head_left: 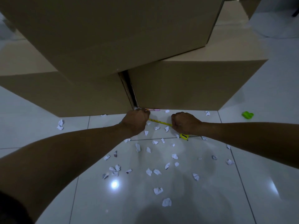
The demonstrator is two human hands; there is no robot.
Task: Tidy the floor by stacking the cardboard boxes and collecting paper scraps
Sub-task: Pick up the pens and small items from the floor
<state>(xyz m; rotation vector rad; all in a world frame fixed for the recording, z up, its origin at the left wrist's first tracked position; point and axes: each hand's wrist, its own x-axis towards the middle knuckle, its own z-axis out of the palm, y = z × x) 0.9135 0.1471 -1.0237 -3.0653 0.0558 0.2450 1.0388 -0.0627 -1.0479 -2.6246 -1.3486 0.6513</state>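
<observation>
Fists [135,121] [186,122], fingers curled tight, hover near closed boxes [186,84], contents unseen.

Two large brown cardboard boxes [186,84] stand side by side; a third [113,33] rests skewed atop them. Small crumpled white paper scraps [148,172] lie scattered before them.

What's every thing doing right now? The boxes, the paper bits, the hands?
Top box: stacked across two lower boxes.
Lower boxes: on floor, side by side.
Paper scraps: scattered, uncollected.
Yellow pencil: lying flat between hands.
Left hand: closed.
Right hand: closed.
</observation>
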